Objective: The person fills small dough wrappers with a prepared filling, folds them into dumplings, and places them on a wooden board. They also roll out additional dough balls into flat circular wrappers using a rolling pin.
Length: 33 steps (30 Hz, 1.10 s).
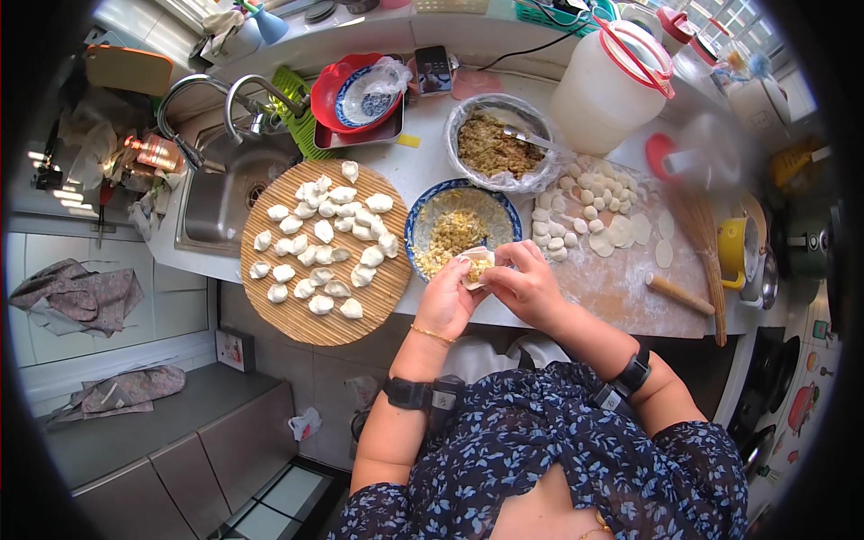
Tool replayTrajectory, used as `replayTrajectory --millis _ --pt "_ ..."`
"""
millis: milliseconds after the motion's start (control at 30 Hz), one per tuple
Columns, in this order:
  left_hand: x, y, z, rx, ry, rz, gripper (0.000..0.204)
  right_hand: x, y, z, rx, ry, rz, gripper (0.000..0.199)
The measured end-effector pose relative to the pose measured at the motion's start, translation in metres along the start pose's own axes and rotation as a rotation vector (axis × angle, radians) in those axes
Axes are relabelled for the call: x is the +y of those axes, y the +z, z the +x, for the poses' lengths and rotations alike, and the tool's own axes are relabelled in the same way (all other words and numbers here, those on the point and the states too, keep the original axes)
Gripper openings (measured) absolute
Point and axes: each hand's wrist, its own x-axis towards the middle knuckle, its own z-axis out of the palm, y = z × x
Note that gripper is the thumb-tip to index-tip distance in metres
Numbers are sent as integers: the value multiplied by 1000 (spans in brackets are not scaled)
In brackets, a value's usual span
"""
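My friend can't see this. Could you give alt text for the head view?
Two hands, left hand and right hand, pinch a filled dumpling wrapper above a blue-rimmed bowl of filling. A round bamboo mat beside it holds finished dumplings.

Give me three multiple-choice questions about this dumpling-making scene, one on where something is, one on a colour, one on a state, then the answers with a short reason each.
1. Where do the finished dumplings lie?
A. on the round bamboo mat beside the sink
B. in the red basin
C. on the floor

2. What colour is the rim of the filling bowl nearest the hands?
A. green
B. blue
C. yellow

3. What state is the dumpling wrapper between the left hand and right hand in?
A. lying flat on the board
B. sealed and set down
C. held up, filling showing

Answers:
1 A, the dumplings sit in loose rows on the mat.
2 B, a blue edge rings the bowl.
3 C, both hands pinch it with filling visible inside.
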Motion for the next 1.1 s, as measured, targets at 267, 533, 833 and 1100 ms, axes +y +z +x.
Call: replayTrajectory --millis 267,533,833,1100 --pt "1 6 -9 -64 33 246 33 -4 -5 11 -31 213 102 17" --pt "12 16 -16 -10 48 383 32 -4 -9 24 -115 108 -33 17" --pt "-1 6 -16 213 384 604 18 -2 -3 18 27 260 199 12" --pt "-3 16 -22 288 810 1074 12 -8 -5 18 84 180 134 11"
